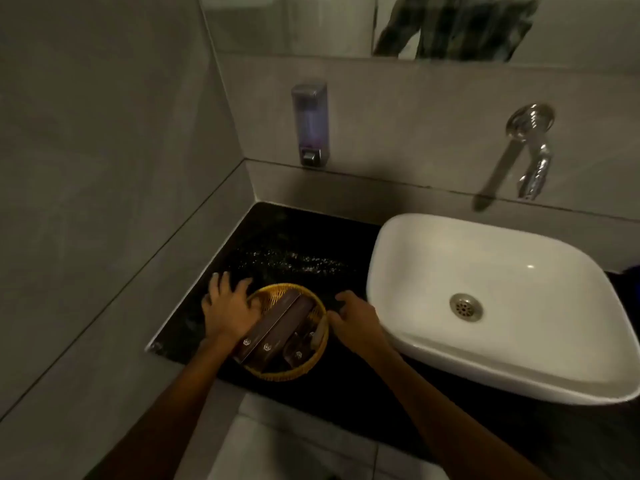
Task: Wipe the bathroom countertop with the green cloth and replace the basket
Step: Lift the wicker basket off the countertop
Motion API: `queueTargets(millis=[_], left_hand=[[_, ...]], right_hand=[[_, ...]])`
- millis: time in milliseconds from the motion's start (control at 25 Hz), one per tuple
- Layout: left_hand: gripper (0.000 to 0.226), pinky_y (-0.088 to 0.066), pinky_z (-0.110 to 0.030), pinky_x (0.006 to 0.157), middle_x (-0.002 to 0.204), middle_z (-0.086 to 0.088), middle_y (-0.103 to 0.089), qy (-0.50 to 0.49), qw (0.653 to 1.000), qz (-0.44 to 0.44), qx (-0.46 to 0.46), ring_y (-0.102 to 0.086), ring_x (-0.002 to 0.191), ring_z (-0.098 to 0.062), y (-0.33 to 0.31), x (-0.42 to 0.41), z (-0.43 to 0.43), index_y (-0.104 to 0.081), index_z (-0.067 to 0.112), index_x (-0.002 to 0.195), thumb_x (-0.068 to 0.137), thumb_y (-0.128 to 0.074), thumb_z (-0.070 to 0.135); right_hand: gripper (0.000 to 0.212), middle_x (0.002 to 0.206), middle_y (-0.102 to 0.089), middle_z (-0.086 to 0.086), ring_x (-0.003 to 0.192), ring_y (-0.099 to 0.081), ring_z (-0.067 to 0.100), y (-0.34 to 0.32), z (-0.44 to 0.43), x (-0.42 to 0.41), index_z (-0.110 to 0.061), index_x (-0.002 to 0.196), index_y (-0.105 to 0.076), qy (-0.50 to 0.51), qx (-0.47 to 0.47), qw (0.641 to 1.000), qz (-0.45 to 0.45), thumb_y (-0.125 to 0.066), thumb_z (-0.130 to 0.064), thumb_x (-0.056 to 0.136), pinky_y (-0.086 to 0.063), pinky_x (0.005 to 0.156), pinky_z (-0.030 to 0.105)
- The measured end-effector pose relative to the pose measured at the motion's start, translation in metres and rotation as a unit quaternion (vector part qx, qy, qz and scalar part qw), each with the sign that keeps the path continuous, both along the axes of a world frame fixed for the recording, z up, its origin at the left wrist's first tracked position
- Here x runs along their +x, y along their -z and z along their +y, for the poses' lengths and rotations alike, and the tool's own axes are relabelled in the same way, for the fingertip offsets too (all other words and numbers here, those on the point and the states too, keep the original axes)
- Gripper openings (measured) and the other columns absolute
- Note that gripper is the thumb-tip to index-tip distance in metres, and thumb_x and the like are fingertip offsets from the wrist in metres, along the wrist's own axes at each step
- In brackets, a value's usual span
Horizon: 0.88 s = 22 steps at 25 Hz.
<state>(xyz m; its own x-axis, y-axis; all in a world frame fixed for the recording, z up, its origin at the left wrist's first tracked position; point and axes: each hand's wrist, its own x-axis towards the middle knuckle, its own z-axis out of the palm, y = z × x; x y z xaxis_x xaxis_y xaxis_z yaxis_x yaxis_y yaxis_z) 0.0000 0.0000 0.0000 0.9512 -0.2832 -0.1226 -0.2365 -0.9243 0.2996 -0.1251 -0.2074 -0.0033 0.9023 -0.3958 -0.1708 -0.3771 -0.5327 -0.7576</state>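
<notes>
The round woven basket sits on the black bench near its front edge, just left of the white basin and apart from it. Two long dark brown boxes lie in it side by side, their long axis running from near-left to far-right, the near ends with small pale emblems resting over the rim on the side closest to the person; a shorter dark packet lies beside them toward the right wall of the basket. The basket is yellow wicker, tightly plaited, with a low flared rim. The bench is polished dark stone, speckled, with a streak of pale glinting flecks across it beyond the basket. The basin is smooth glossy ceramic, a rounded rectangle standing on the bench top, with a metal drain in its bowl. The left hand lies over the basket's left rim, palm down, its grip spread, fingers fanned onto the stone, thumb toward the boxes. The right hand comes in from the right, fingers loosely curled and parted, thumb at the basket's right rim; whether it presses the wicker I cannot tell. Both forearms reach in bare from below. On the grey tiled wall hang a metal soap dispenser and a chrome tap.
</notes>
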Motion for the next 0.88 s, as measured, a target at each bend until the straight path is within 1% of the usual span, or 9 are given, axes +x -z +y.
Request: queueTargets(millis=[80, 120, 240, 320, 440, 520, 600, 760, 880], left_hand=[[0.057, -0.035, -0.055, 0.108, 0.145, -0.023, -0.045, -0.051, 0.995, 0.072, -0.044, -0.037, 0.137, -0.039, 0.006, 0.013, 0.022, -0.038, 0.016, 0.144, 0.096, -0.044, 0.046], [0.057, -0.041, -0.050, 0.104, 0.137, -0.023, -0.054, -0.074, 0.988, 0.106, -0.079, -0.047, 0.129, -0.039, 0.015, 0.017, 0.030, -0.041, 0.013, 0.142, 0.096, -0.045, 0.046], [0.047, -0.046, -0.041, 0.096, 0.119, -0.018, -0.068, -0.122, 0.968, 0.140, -0.167, -0.061, 0.113, -0.033, 0.017, 0.015, 0.035, -0.057, 0.010, 0.129, 0.092, -0.057, 0.039], [0.039, -0.051, -0.039, 0.091, 0.108, -0.012, -0.072, -0.135, 0.960, 0.127, -0.210, -0.065, 0.101, -0.026, 0.013, 0.013, 0.031, -0.066, 0.013, 0.118, 0.089, -0.062, 0.039], [0.025, -0.055, -0.048, 0.090, 0.099, -0.010, -0.074, -0.136, 0.943, 0.133, -0.275, -0.069, 0.093, -0.027, 0.005, -0.010, 0.039, -0.070, 0.014, 0.108, 0.087, -0.067, 0.028], [0.023, -0.056, -0.050, 0.087, 0.095, -0.013, -0.074, -0.077, 0.945, 0.183, -0.259, -0.070, 0.090, -0.030, 0.026, -0.042, 0.016, -0.070, 0.011, 0.106, 0.086, -0.069, 0.022], [0.023, -0.059, -0.048, 0.080, 0.091, -0.013, -0.073, -0.062, 0.942, 0.193, -0.266, -0.070, 0.085, -0.029, 0.028, -0.074, 0.016, -0.069, 0.009, 0.106, 0.085, -0.070, 0.019], [0.026, -0.060, -0.035, 0.071, 0.091, -0.008, -0.071, -0.025, 0.936, 0.216, -0.277, -0.069, 0.084, -0.022, 0.039, -0.115, -0.003, -0.067, 0.006, 0.111, 0.086, -0.068, 0.015], [0.031, -0.059, -0.044, 0.078, 0.098, -0.016, -0.070, -0.030, 0.937, 0.235, -0.255, -0.068, 0.089, -0.028, 0.041, -0.134, -0.021, -0.064, 0.002, 0.115, 0.086, -0.067, 0.012]], right_hand=[[0.047, 0.099, -0.066, 0.007, 0.081, -0.062, 0.019, 0.017, 0.016, 0.007, -0.012, 0.133, -0.039, 0.014, 0.110, 0.991, 0.076, -0.055, -0.024, 0.090, -0.048, 0.058, 0.022], [0.048, 0.103, -0.067, 0.007, 0.085, -0.064, 0.018, 0.026, 0.022, 0.007, -0.014, 0.133, -0.038, 0.040, 0.176, 0.979, 0.095, -0.056, -0.022, 0.090, -0.050, 0.059, 0.021], [0.035, 0.106, -0.067, 0.013, 0.095, -0.067, 0.023, 0.040, 0.032, 0.008, -0.018, 0.119, -0.047, 0.135, 0.328, 0.930, 0.094, -0.060, -0.014, 0.087, -0.059, 0.083, 0.044], [0.036, 0.100, -0.068, 0.015, 0.090, -0.069, 0.025, 0.040, 0.028, 0.005, -0.014, 0.118, -0.049, 0.140, 0.353, 0.923, 0.061, -0.064, -0.009, 0.085, -0.059, 0.083, 0.046], [0.040, 0.084, -0.069, 0.008, 0.070, -0.070, 0.016, 0.032, 0.022, -0.029, -0.015, 0.117, -0.051, 0.120, 0.332, 0.935, 0.025, -0.070, -0.007, 0.082, -0.060, 0.066, 0.031], [0.041, 0.083, -0.069, 0.006, 0.071, -0.071, 0.014, 0.038, 0.002, -0.083, -0.022, 0.115, -0.052, 0.171, 0.321, 0.930, 0.051, -0.072, -0.011, 0.081, -0.057, 0.060, 0.025], [0.041, 0.086, -0.070, 0.007, 0.075, -0.072, 0.017, 0.036, -0.004, -0.118, -0.026, 0.116, -0.054, 0.186, 0.306, 0.933, 0.044, -0.073, -0.014, 0.082, -0.057, 0.060, 0.024], [0.045, 0.089, -0.071, 0.005, 0.076, -0.073, 0.015, 0.037, -0.022, -0.166, -0.022, 0.125, -0.054, 0.205, 0.263, 0.941, 0.050, -0.070, -0.013, 0.084, -0.057, 0.060, 0.022], [0.053, 0.094, -0.069, 0.007, 0.083, -0.070, 0.018, 0.043, -0.032, -0.181, -0.016, 0.133, -0.049, 0.229, 0.258, 0.937, 0.057, -0.070, -0.014, 0.084, -0.059, 0.067, 0.029]])
